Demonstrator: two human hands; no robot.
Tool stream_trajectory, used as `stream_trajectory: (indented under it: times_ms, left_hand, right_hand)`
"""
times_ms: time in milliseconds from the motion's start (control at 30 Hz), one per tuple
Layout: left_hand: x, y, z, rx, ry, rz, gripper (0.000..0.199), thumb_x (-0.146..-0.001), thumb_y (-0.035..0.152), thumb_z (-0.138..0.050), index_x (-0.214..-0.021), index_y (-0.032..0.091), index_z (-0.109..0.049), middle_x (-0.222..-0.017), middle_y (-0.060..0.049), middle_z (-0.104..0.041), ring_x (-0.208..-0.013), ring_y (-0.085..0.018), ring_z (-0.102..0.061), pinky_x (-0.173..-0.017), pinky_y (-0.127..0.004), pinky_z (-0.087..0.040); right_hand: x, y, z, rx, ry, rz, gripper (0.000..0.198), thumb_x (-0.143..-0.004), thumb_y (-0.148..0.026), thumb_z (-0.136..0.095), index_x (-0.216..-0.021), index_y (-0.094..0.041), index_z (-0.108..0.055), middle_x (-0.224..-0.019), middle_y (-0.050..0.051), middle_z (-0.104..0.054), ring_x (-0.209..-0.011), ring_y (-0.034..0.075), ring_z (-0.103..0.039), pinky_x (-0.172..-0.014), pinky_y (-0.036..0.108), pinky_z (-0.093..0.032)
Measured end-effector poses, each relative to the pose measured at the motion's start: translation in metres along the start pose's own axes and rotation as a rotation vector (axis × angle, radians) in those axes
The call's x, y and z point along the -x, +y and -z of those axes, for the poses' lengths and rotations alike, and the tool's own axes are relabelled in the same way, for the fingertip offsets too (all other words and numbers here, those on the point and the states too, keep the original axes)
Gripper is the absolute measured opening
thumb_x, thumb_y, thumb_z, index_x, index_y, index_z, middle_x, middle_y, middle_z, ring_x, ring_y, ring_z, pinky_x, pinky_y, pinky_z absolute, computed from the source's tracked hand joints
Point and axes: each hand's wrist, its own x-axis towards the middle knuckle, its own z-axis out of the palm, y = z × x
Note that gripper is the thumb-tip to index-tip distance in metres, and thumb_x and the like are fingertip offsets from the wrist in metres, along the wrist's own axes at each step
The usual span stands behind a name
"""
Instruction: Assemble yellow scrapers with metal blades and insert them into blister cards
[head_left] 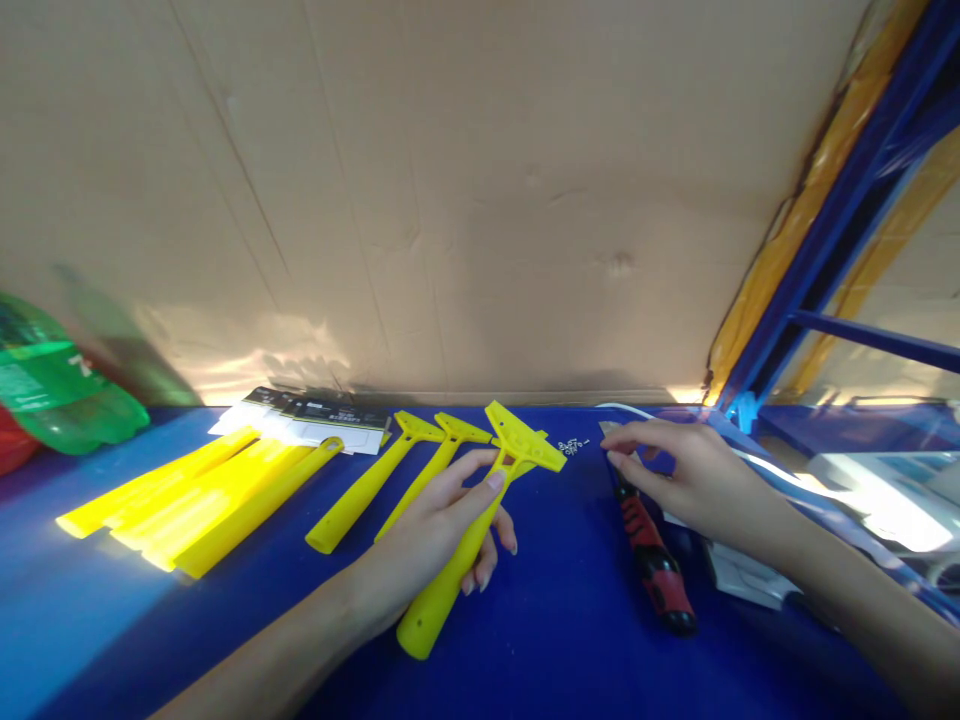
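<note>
My left hand (pixel 457 510) is wrapped round a yellow plastic scraper handle (pixel 457 570), its flat triangular head tilted up and away from me. Two more yellow scraper handles (pixel 356 490) lie just left of that hand, and part of another yellow piece shows behind the held head. My right hand (pixel 682 465) has thumb and forefinger pinched beside a small greyish flat piece (pixel 609 428); what sits between the fingertips is too small to make out. Below these fingers lies a red and black screwdriver (pixel 651 560). Small whitish pieces (pixel 570 447) are scattered between the hands.
Several yellow handles (pixel 255 510) with black-and-white cards (pixel 315 420) are piled at left on the blue table (pixel 555 640). A green bottle (pixel 67 390) lies far left. Cardboard (pixel 450 200) rises behind; a blue metal frame (pixel 817 260) and a white cable (pixel 780 480) are at right.
</note>
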Motion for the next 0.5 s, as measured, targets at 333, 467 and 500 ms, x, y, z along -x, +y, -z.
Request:
stream_trajectory:
  times_ms: [333,467,500]
  left_hand:
    - [-0.004,0.001,0.000,-0.011,0.063,-0.002,0.050,-0.099,0.039,-0.057,-0.142,0.018,-0.041,-0.081,-0.002,-0.069,-0.044,-0.009,-0.057,-0.036,-0.015,-0.041]
    - [-0.001,-0.001,-0.001,-0.004,0.004,-0.018,0.056,-0.097,0.043,-0.061,-0.143,0.019,-0.040,-0.083,-0.001,-0.070,-0.045,-0.009,-0.057,-0.037,-0.015,-0.042]
    - [-0.001,-0.001,-0.002,0.003,-0.003,-0.014,0.056,-0.097,0.043,-0.061,-0.142,0.019,-0.040,-0.083,-0.001,-0.069,-0.045,-0.008,-0.057,-0.037,-0.015,-0.042]
  right_hand:
    - [-0.026,0.022,0.003,0.199,-0.063,-0.318,0.020,-0.084,-0.011,-0.061,-0.088,-0.021,-0.078,-0.088,0.006,-0.083,-0.085,0.026,-0.077,-0.075,0.034,-0.056]
    - [-0.016,0.031,0.006,0.246,-0.124,-0.444,0.017,-0.081,-0.012,-0.065,-0.090,-0.020,-0.077,-0.079,0.006,-0.082,-0.077,0.025,-0.077,-0.065,0.031,-0.054]
    - [-0.013,0.033,0.005,0.246,-0.146,-0.459,0.015,-0.081,-0.015,-0.067,-0.090,-0.021,-0.077,-0.078,0.004,-0.081,-0.074,0.023,-0.077,-0.063,0.029,-0.053]
